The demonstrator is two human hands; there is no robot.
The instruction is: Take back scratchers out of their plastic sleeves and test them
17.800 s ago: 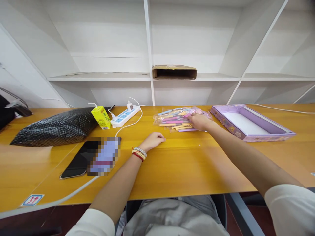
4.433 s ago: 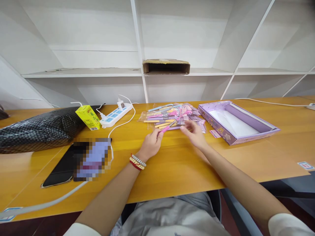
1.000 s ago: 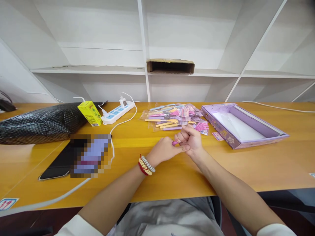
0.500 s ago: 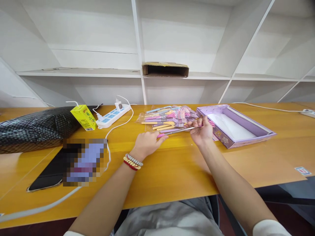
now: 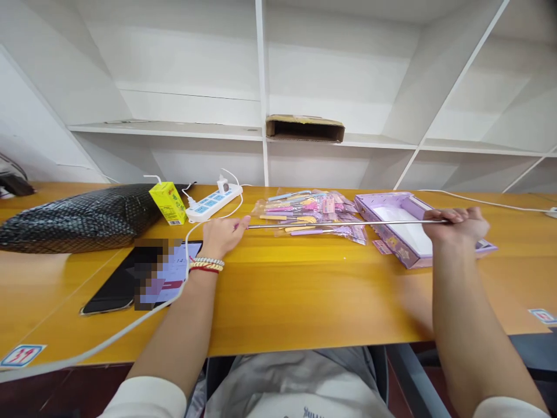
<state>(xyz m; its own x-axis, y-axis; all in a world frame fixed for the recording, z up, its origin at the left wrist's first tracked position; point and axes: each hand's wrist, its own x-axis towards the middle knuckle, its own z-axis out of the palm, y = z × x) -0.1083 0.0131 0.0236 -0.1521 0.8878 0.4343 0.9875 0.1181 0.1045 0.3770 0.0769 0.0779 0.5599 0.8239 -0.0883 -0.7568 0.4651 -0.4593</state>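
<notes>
A telescopic back scratcher (image 5: 339,223), with a thin silver rod, stretches level between my two hands above the table. My left hand (image 5: 223,237) is closed around its handle end, of which little shows. At the other end my right hand (image 5: 455,226) is wrapped round it, and the fingers hide the scratcher's head. Just behind the rod lies a pile of back scratchers in clear wrappers (image 5: 324,204), with purple, pink, yellow and blue handles. The purple open box (image 5: 402,249) is partly behind my right hand, its white inside showing.
A black wrapped bundle (image 5: 82,220), a yellow drink carton (image 5: 167,203) and a white power strip (image 5: 214,203) are at the back left. Two phones, one a black phone (image 5: 115,284), lie under a white cable (image 5: 108,337). White shelves hold a cardboard box (image 5: 304,129).
My hands have moved far apart, left hand leftward and right hand rightward. The back scratcher's rod has been drawn out much longer. The camera view has shifted slightly.
</notes>
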